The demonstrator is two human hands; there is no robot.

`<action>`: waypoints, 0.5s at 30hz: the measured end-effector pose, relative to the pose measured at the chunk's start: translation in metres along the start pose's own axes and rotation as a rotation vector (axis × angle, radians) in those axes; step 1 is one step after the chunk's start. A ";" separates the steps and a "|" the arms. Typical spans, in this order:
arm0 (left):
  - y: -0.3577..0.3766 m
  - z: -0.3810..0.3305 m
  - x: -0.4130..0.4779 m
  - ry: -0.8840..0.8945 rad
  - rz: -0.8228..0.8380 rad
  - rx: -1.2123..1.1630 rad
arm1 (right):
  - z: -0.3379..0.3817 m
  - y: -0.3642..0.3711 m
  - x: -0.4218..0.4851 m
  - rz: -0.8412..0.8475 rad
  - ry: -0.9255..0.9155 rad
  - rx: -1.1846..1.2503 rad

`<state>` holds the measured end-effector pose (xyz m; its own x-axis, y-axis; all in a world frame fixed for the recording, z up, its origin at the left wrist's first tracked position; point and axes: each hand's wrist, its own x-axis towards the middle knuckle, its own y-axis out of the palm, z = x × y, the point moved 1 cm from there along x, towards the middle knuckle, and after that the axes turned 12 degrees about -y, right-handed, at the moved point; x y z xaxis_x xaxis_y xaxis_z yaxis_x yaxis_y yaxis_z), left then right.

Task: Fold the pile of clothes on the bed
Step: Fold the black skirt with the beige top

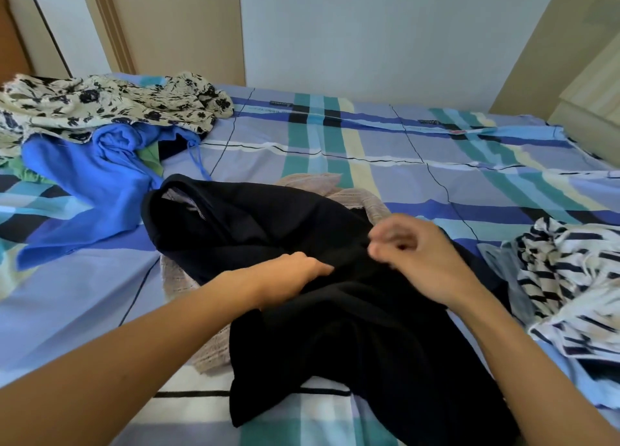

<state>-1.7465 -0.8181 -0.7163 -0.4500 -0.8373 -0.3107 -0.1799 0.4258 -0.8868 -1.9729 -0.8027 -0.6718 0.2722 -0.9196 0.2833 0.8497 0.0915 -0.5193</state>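
Gripping black garment (268, 220) with left hand (295, 274); right hand (416, 257) blurred, grip unclear. Seemingly nothing folded yet: floral garment (100, 103), blue hoodie (94, 184), striped top (570, 278) are lying crumpled at bed (369, 150) edges.

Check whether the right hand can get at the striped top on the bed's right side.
Probably yes. The striped top lies uncovered just right of the right hand, nothing standing between them. That hand is blurred over the black garment, so I cannot tell whether it is free.
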 end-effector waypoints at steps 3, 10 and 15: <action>-0.014 -0.012 -0.007 -0.047 0.098 0.170 | -0.026 -0.008 0.016 -0.240 0.046 -0.341; -0.042 0.001 -0.018 -0.467 -0.052 0.477 | -0.044 0.038 0.018 0.381 0.219 -0.577; -0.050 0.030 -0.012 -0.479 -0.412 -0.001 | 0.006 0.073 0.002 0.700 -0.044 -0.071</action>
<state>-1.7057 -0.8399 -0.6787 0.0980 -0.9932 -0.0631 -0.2558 0.0362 -0.9661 -1.9080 -0.7952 -0.7041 0.7636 -0.6371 -0.1053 0.4370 0.6299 -0.6421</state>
